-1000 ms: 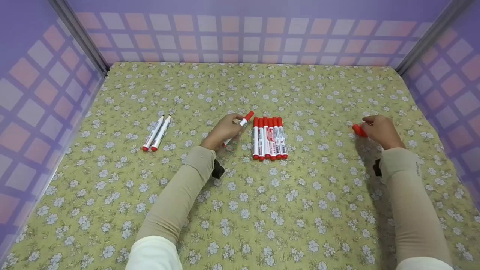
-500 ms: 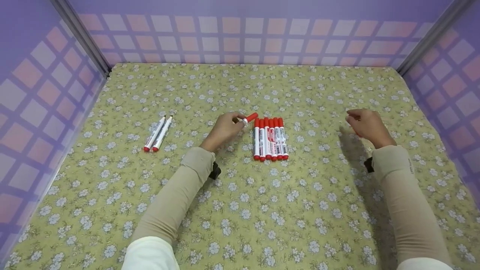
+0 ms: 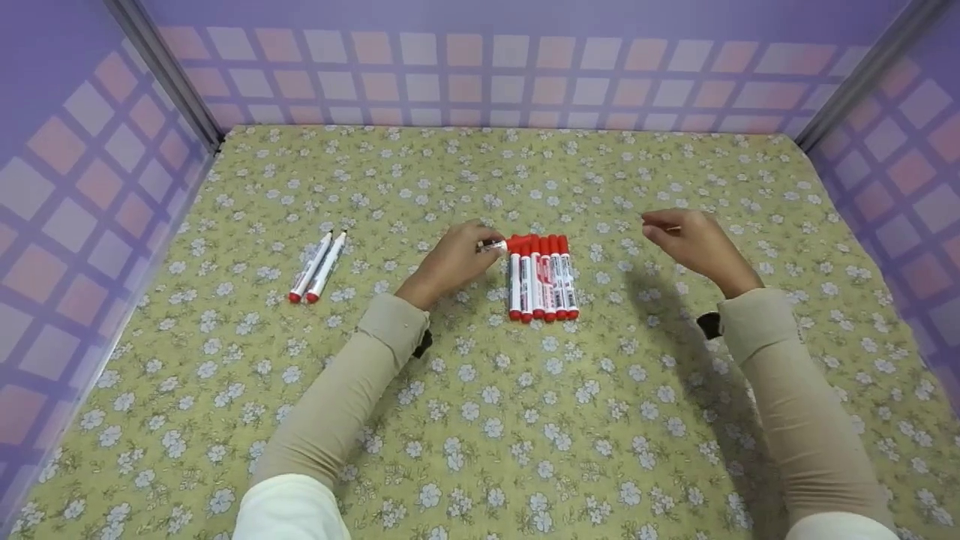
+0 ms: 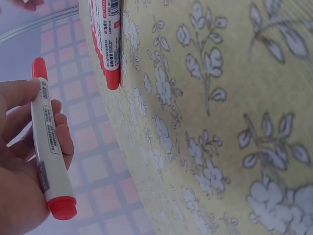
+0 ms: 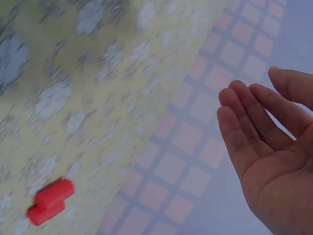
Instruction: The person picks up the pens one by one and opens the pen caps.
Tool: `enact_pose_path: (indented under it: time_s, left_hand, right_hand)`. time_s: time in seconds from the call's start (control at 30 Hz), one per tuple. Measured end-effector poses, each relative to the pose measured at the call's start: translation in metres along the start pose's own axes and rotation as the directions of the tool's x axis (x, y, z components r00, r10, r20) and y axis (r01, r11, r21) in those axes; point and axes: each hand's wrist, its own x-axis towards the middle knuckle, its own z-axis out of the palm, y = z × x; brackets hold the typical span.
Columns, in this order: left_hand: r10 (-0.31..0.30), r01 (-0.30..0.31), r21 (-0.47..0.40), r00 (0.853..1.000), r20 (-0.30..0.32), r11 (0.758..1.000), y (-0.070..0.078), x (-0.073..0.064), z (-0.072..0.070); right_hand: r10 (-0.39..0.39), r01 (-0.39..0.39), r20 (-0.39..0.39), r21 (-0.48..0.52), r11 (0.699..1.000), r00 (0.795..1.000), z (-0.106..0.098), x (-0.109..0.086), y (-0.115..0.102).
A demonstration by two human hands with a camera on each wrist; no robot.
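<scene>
My left hand [image 3: 457,259] grips a capped red-and-white whiteboard marker [image 4: 53,142] between thumb and fingers. In the head view the marker's red cap reaches over the top of a row of capped red markers [image 3: 544,289], lying side by side on the cloth; whether it touches them I cannot tell. To the right of that row hovers my right hand [image 3: 694,244], fingers loosely bent, holding nothing. The right wrist view shows its bare palm, with two loose red caps [image 5: 51,200] on the cloth. Those caps are hidden in the head view.
Two white markers [image 3: 324,268] without caps lie left of my left hand, tips pointing away. A yellow flowered cloth [image 3: 480,420] covers the table. Purple checked panels [image 3: 525,60] stand around the back and sides.
My left hand has moved slightly right, turning the marker flatter and bringing its cap over the row. The right hand has left the red caps and moved left, with nothing in it.
</scene>
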Motion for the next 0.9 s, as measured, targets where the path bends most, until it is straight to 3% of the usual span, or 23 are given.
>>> enact_pose_path:
  time_s: [0.3, 0.63, 0.9]
  left_hand:
    - [0.135, -0.132, 0.118, 0.991, -0.023, 0.984, 0.009, -0.004, 0.001]
    - [0.249, -0.233, 0.260, 0.968, -0.031, 0.937, 0.019, -0.009, 0.001]
    - [0.326, -0.299, 0.323, 0.945, -0.032, 0.898, 0.030, -0.012, 0.004]
  right_hand:
    - [-0.132, 0.132, 0.033, -0.003, 0.991, 0.991, 0.016, 0.004, -0.033]
    - [-0.267, 0.275, 0.142, -0.039, 0.961, 0.953, 0.028, 0.003, -0.067]
    - [-0.344, 0.360, 0.160, -0.088, 0.929, 0.925, 0.035, 0.005, -0.085]
